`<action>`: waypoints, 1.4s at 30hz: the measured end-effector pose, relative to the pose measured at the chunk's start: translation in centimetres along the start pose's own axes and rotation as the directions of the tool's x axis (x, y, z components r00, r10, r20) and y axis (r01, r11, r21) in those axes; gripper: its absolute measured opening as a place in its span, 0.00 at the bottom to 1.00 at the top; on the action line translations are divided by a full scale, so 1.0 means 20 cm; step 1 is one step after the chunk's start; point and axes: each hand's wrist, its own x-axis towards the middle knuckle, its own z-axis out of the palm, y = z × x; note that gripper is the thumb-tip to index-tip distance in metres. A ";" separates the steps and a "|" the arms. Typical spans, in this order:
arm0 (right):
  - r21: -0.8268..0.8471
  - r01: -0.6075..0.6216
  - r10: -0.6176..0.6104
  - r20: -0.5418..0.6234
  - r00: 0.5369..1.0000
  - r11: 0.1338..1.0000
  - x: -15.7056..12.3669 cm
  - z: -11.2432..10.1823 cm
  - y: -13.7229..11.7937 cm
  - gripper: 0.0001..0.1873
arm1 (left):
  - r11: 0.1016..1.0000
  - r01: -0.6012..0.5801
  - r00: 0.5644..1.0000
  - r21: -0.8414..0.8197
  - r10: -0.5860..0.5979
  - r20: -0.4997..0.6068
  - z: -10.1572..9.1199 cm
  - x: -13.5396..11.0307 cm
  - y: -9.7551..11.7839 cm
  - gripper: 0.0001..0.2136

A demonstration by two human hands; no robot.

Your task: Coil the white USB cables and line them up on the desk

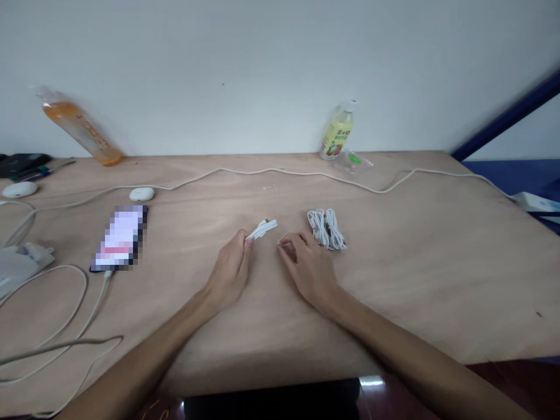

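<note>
A folded white USB cable (pixel 262 228) sticks out from between the thumb and fingers of my left hand (pixel 230 265), which is closed on it over the table. Its plug end points up and to the right. My right hand (pixel 311 268) is lowered to the table, thumb and forefinger pinched on a thin white twist tie (pixel 283 238). Just beyond the right hand's knuckles lie several coiled white cables (pixel 327 228), bundled side by side. Farther back on the wood are a few loose thin strands (pixel 272 189) like the one in the pinch.
A phone (pixel 119 236) with a charging lead lies at left, near a white earphone case (pixel 142 194). Loose cords (pixel 83 291) loop at the left edge. An orange bottle (pixel 83 131) and a yellow bottle (pixel 338 133) stand by the wall. A long white cord (pixel 271 170) crosses the table.
</note>
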 end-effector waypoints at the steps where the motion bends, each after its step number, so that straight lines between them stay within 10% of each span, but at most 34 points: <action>1: -0.014 -0.001 0.001 0.014 1.000 1.000 0.00 0.01 0.01 0.05 | 1.000 0.001 1.000 0.001 -0.001 0.001 0.00 0.00 0.00 0.15; 14: -0.262 -0.033 0.086 0.194 0.977 0.965 0.02 0.03 -0.01 0.06 | 0.998 0.001 0.999 -0.060 0.002 0.045 0.01 0.00 0.00 0.14; 26: 0.460 0.242 -0.201 -0.138 0.970 0.854 0.00 -0.02 -0.08 0.07 | 0.965 0.054 0.998 -0.257 -0.046 0.037 0.02 0.00 0.00 0.18; 42: 0.545 0.254 -0.168 -0.205 0.964 0.799 0.00 -0.02 -0.12 0.07 | 0.802 0.226 0.966 -0.552 -0.111 0.234 0.07 -0.05 0.05 0.26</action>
